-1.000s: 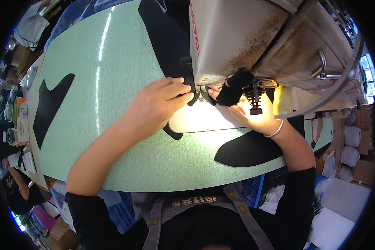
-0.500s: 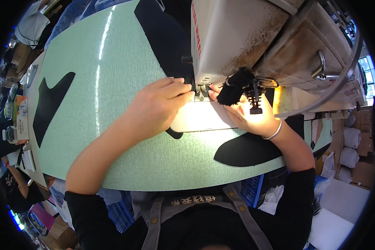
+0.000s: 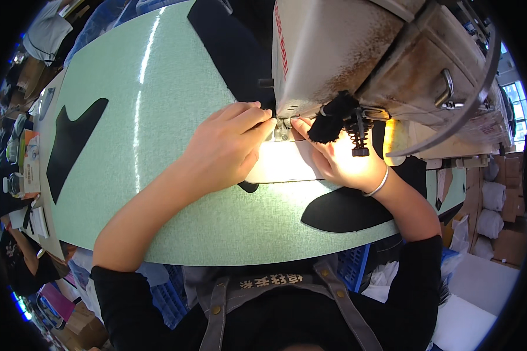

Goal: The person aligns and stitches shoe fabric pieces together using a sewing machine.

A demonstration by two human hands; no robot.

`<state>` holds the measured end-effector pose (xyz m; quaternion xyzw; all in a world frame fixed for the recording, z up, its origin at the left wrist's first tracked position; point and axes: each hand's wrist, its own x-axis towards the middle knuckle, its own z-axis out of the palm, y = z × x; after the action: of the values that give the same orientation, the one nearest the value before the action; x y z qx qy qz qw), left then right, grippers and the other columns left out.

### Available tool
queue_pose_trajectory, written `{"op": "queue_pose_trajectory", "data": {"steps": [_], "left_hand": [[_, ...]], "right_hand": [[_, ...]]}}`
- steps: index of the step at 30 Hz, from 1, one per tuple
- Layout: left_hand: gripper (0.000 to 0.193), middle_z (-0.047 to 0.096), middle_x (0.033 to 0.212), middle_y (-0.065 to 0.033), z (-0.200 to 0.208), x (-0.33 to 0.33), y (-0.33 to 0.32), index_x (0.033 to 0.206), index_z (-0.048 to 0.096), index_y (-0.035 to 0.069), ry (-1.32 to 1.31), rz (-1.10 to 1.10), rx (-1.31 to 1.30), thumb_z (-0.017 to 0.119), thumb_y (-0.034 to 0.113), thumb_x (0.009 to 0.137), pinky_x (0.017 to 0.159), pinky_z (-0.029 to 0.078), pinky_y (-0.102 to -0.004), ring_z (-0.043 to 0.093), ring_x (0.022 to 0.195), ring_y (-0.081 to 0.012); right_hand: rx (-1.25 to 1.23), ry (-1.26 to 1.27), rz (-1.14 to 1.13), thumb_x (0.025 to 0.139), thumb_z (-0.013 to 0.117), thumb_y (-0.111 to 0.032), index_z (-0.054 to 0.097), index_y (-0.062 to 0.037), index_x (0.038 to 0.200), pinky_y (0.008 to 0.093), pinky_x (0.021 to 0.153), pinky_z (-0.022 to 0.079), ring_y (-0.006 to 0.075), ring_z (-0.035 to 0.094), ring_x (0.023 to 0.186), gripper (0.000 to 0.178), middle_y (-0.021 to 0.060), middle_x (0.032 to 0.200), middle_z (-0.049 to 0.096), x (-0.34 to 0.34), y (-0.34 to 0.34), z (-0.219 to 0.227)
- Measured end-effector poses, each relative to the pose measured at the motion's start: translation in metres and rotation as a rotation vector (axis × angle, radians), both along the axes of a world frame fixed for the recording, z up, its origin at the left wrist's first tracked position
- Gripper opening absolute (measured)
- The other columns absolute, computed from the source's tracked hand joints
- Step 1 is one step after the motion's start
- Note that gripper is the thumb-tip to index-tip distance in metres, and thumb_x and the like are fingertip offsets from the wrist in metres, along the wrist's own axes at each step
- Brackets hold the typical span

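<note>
Bent over the metal plate (image 3: 287, 164) of a sewing machine (image 3: 334, 52), both my hands work close to its presser foot (image 3: 283, 124). My left hand (image 3: 222, 146) is closed, its fingertips pinching the edge of a black flat piece (image 3: 231, 47) just left of the foot. That piece stretches away along the machine's left side. To the foot's right, my right hand (image 3: 354, 161) has its thumb and fingers pressed together on black material; a fuzzy black pad (image 3: 332, 120) and a spring partly cover it. A rounded black tip (image 3: 249, 186) shows below my left hand.
On the pale green tabletop (image 3: 175, 234), a forked black piece (image 3: 73, 146) lies at the left and a leaf-shaped black piece (image 3: 348, 210) near the front right. A grey hose (image 3: 474, 108) curves at the right. Blue crates (image 3: 352, 266) stand under the front edge.
My left hand has shifted slightly right, closer to the presser foot. The right hand's fingers are drawn in a little more. The whole view has moved slightly.
</note>
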<state>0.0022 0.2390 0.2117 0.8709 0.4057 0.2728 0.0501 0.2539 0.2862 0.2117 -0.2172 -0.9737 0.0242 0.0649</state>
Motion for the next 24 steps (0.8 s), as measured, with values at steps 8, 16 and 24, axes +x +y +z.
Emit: {"op": "queue_pose_trajectory", "data": {"steps": [8,16,24], "left_hand": [[0.037,0.060,0.110,-0.0131,-0.004,0.001,0.001,0.107,0.062,-0.006,0.004,0.002,0.022,0.059,-0.001,0.071,0.092,0.049,-0.0409,0.058,0.108,-0.0310],[0.037,0.056,0.117,-0.0169,-0.017,-0.002,-0.005,0.111,0.062,-0.001,-0.034,0.042,0.021,0.061,0.000,0.074,0.092,0.048,-0.0446,0.056,0.110,-0.0358],[0.030,0.064,0.111,-0.0183,-0.011,-0.003,-0.006,0.114,0.067,0.003,-0.032,0.069,0.005,0.062,0.004,0.084,0.076,0.047,-0.0404,0.057,0.083,-0.0333]], "right_hand": [[-0.032,-0.017,-0.039,0.098,0.030,-0.021,0.045,-0.0021,0.140,0.0412,0.111,0.033,0.0223,0.053,0.126,0.048,0.0105,0.140,0.053,0.008,0.002,-0.011],[0.440,0.145,0.108,0.078,0.056,-0.009,0.059,0.0028,0.112,0.0408,0.088,0.046,0.0289,0.060,0.098,0.036,0.0132,0.111,0.062,0.002,-0.001,0.010],[-0.169,-0.075,-0.199,0.080,0.062,-0.006,0.058,-0.0019,0.122,0.0423,0.106,0.040,0.0296,0.050,0.126,0.043,0.0146,0.131,0.055,0.081,-0.074,0.054]]}}
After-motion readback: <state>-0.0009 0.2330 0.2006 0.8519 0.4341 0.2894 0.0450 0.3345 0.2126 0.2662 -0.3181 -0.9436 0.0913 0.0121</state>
